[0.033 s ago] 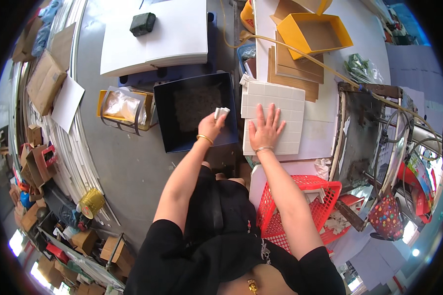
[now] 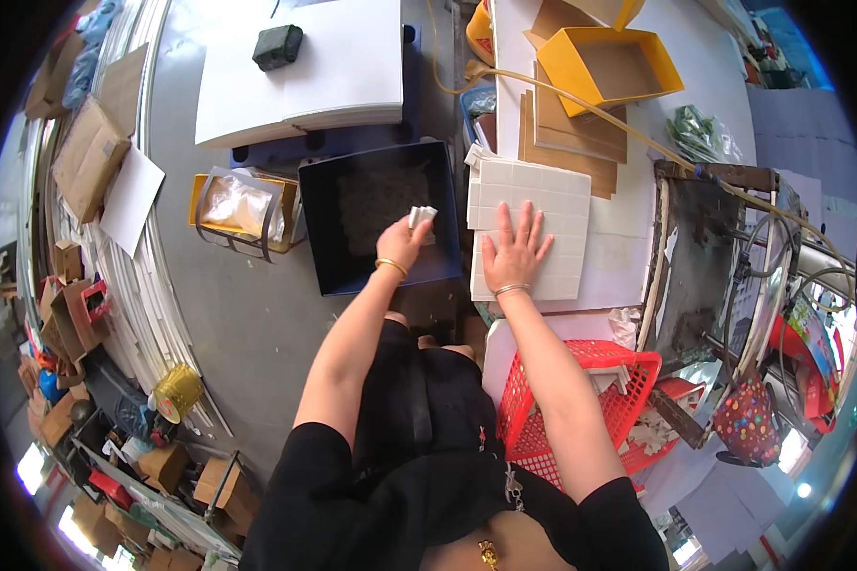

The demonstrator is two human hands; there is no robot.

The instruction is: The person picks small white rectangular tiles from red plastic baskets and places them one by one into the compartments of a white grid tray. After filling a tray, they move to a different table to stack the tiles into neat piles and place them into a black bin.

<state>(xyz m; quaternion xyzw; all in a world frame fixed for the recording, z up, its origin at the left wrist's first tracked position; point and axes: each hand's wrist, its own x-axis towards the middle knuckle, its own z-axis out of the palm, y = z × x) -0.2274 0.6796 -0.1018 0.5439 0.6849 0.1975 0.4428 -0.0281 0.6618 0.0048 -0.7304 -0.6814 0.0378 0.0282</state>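
Observation:
My left hand (image 2: 403, 246) is closed on a small bunch of white strips (image 2: 423, 217), which look like card. It hangs over a dark, open-topped bin (image 2: 316, 228) with blue edges. Whatever lies at the bottom of the bin is too dark to make out. My right hand (image 2: 516, 251) rests flat, fingers spread, on a white sheet stack (image 2: 567, 190) marked with a grid of lines. One loose-looking strip (image 2: 476, 157) juts from the stack's far left corner. A bracelet circles each wrist.
A red plastic basket (image 2: 581, 354) with white scraps stands below my right forearm. Beyond the stack lie brown boards (image 2: 581, 138) and a yellow box (image 2: 595, 62). Left of the bin is a yellow container (image 2: 200, 195) with clear plastic. Large white sheets (image 2: 343, 67) carry a dark block (image 2: 277, 48).
My left hand has shifted slightly left with the white strips. The right hand stays flat on the stack.

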